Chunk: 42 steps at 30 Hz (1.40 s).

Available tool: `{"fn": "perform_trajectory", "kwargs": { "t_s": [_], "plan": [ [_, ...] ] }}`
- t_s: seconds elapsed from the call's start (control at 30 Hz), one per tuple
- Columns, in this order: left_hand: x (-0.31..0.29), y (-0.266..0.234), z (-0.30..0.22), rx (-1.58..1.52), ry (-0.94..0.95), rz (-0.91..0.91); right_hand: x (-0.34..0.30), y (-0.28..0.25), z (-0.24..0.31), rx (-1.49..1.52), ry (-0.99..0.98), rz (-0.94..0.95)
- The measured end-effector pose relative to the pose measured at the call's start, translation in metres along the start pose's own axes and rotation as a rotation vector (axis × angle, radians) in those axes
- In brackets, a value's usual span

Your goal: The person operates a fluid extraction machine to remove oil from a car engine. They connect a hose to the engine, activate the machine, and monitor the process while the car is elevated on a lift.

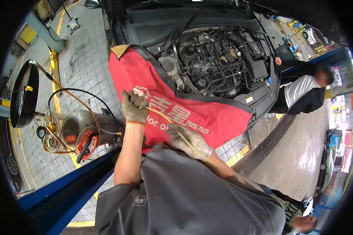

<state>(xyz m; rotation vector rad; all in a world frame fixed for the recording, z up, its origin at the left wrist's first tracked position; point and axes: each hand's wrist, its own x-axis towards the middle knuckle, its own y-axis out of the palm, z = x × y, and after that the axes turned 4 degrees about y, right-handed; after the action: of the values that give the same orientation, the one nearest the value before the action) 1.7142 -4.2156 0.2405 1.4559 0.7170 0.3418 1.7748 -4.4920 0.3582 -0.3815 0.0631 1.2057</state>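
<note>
A red fabric cover point(129, 74) with grey edging drapes over the near edge of the dark car point(264, 101), presumably to shield the bodywork. The flexible pale-tan hose point(159, 113) is suspended above this cover. The beige-gloved left hand point(135, 106) closes its fingers around the hose over the cover's left part; the pale-gloved right hand point(189, 141) curls around it over the cover's near edge. The two spaced grips (their pressure cannot be told) probably steady the span between them. The hose's long axis runs diagonally, from the left fist rightward across the cover, bending slightly, then off its near edge along the right forearm point(220, 170). The left-hand tip's direction cannot be told.
</note>
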Motion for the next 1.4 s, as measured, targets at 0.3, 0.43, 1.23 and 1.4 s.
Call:
{"fn": "perform_trajectory", "kwargs": {
  "t_s": [0.3, 0.43, 1.23, 1.4],
  "plan": [
    [0.010, 0.016, 0.035, 1.448, 0.123, 0.111, 0.006, -0.005, -0.041, 0.356, 0.040, -0.450],
    [0.004, 0.026, 0.044, 1.932, 0.133, 0.343, 0.013, -0.030, -0.070, 0.422, 0.085, -0.556],
    [-0.228, -0.234, -0.141, 1.791, 0.151, -0.885, 0.150, -0.240, -0.198, -0.722, 0.242, -0.548],
    [-0.292, -0.272, -0.147, 1.715, 0.074, -1.044, 0.172, -0.250, -0.218, -0.710, 0.155, -0.514]
  ]
}}
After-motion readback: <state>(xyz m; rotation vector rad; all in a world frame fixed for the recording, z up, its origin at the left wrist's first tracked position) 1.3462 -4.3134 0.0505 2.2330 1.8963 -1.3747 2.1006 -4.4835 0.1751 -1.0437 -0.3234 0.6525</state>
